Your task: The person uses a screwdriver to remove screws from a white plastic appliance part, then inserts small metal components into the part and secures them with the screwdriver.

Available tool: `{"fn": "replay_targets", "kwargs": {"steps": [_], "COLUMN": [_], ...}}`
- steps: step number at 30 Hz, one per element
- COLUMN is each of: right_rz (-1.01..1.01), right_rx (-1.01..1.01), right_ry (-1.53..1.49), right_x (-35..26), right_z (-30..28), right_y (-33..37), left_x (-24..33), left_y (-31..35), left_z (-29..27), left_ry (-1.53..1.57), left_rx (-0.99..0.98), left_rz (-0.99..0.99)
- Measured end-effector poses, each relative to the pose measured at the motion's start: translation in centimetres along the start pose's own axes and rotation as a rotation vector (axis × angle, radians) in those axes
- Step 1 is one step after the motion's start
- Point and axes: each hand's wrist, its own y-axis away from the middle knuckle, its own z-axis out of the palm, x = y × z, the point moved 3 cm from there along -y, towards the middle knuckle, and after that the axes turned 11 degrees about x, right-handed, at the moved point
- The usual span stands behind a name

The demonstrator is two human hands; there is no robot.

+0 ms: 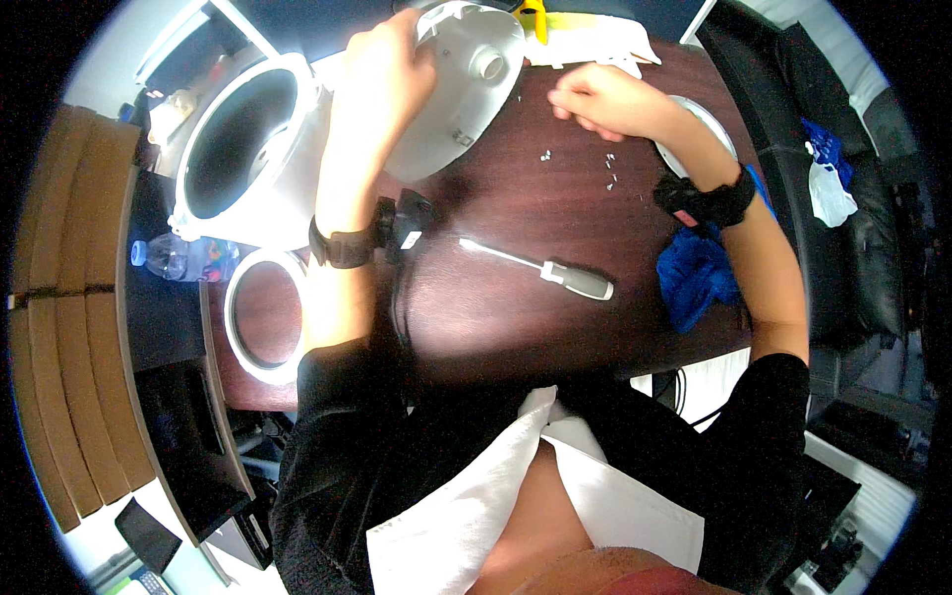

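Observation:
At the far side of the table my left hand point(382, 84) grips the edge of a white, round, shallow plastic cover point(446, 109), held tilted with its hollow side showing. A short tube-like boss stands up inside it. To the right of the cover, my right hand point(607, 99) hovers over the table with its fingers curled together; whatever they pinch, if anything, is too small to make out. Below that hand lie several small screws point(611, 171). A screwdriver point(575, 280) with a grey and white handle lies nearer to me, its shaft pointing left.
A large white drum-like housing point(307, 188) stands left, beside a white ring point(236, 327) and a plastic bottle point(164, 258). Blue crumpled plastic point(694, 278) lies right, near a white round piece point(709, 124) partly behind my right wrist. A yellow item point(535, 20) is at the back.

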Motion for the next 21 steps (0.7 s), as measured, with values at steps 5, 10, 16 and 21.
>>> {"fn": "replay_targets", "kwargs": {"steps": [5, 10, 16, 21], "right_rz": [0.134, -0.033, -0.017, 0.078], "right_rx": [-0.084, -0.078, -0.062, -0.151], "right_ry": [0.466, 0.491, 0.435, 0.530], "right_x": [5.4, 10.0, 11.1, 11.5], "right_z": [-2.2, -0.4, 1.2, 1.3], "right_y": [2.3, 2.8, 1.8, 1.5], "left_x": [-0.4, -0.7, -0.4, -0.7], "left_y": [0.2, -0.1, -0.2, -0.2], "left_z": [0.3, 0.6, 0.3, 0.2], "left_ry": [-0.039, -0.038, -0.066, -0.047], "left_rx": [-0.015, -0.047, -0.071, -0.018], "left_rz": [-0.024, -0.043, -0.085, -0.018]}}
